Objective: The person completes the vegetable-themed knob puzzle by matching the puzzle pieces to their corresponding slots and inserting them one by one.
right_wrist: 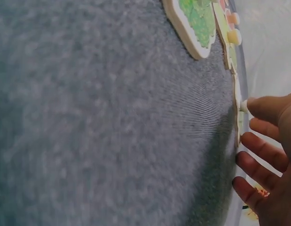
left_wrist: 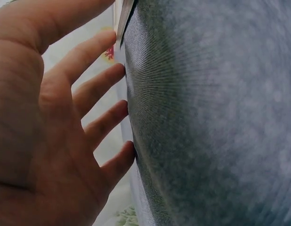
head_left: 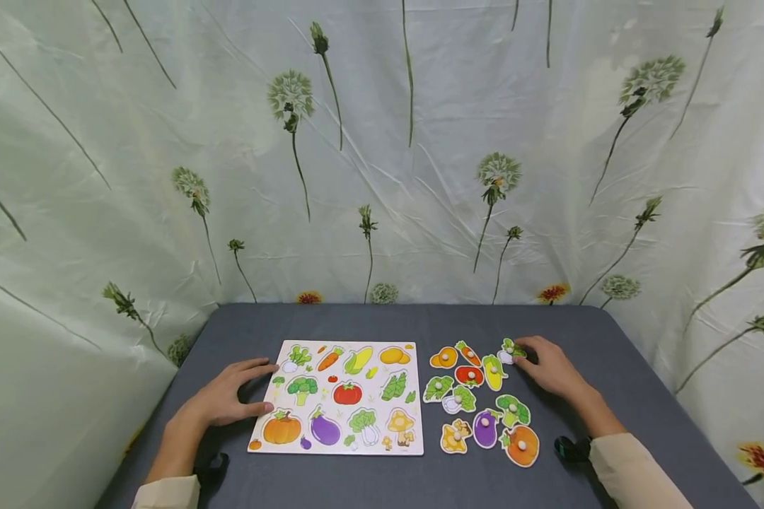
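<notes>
A white puzzle board (head_left: pixel 382 404) printed with vegetables lies flat on the table. My left hand (head_left: pixel 221 393) rests at the board's left edge, thumb and fingers spread; in the left wrist view the fingers (left_wrist: pixel 100 92) are fairly straight, with a fingertip touching the board's side. At the far right of the loose pieces, my right hand (head_left: pixel 552 369) pinches the small knob of a turnip puzzle piece (head_left: pixel 506 353) with white root and green leaves. That piece lies flat on the cloth. In the right wrist view the thumb (right_wrist: pixel 263 108) meets the knob; the index fingertip is partly hidden.
Several knobbed vegetable pieces lie right of the board, among them a corn (head_left: pixel 494 372), a tomato (head_left: pixel 465 377), a broccoli (head_left: pixel 516 408), an eggplant (head_left: pixel 484 433), a pumpkin (head_left: pixel 523 449) and mushrooms (head_left: pixel 452 440). Dark grey cloth covers the table (head_left: pixel 331 481). A dandelion-print curtain (head_left: pixel 382 177) hangs behind.
</notes>
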`<state>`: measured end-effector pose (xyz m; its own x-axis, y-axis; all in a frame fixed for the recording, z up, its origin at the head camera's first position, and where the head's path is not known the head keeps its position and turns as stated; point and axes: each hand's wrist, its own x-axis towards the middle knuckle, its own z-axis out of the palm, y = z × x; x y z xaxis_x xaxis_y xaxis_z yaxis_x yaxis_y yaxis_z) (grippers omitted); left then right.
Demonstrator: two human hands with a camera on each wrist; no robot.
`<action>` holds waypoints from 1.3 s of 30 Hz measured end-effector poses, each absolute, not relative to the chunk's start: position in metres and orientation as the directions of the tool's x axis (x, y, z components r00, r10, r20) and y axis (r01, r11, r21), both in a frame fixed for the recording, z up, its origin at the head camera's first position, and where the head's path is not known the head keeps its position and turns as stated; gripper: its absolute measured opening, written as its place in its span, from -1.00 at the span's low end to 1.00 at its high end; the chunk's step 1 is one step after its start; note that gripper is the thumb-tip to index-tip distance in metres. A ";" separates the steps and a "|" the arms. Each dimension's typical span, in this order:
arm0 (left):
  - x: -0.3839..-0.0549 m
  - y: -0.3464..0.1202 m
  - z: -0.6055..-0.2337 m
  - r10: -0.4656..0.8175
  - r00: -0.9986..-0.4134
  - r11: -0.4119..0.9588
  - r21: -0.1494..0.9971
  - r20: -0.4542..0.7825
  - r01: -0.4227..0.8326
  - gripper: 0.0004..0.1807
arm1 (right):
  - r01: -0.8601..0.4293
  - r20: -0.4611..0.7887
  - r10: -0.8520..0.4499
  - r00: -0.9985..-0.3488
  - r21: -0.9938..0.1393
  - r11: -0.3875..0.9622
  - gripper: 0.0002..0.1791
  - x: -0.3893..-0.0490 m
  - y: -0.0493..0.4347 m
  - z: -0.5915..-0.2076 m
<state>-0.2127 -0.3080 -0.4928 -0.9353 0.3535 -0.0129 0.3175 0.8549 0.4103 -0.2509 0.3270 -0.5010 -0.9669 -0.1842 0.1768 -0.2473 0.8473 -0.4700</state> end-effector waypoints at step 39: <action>-0.213 -0.305 -0.493 0.281 -0.953 0.870 0.450 -0.115 0.203 -0.10 | -0.287 0.274 -0.168 -0.947 -0.484 0.827 -0.79 -0.265 0.262 -0.487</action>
<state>-0.2132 -0.3046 -0.4934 -0.9527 0.2814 -0.1151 0.2026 0.8698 0.4498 -0.2653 0.2615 -0.4871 -0.9469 -0.1680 0.2742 -0.2868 0.8269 -0.4837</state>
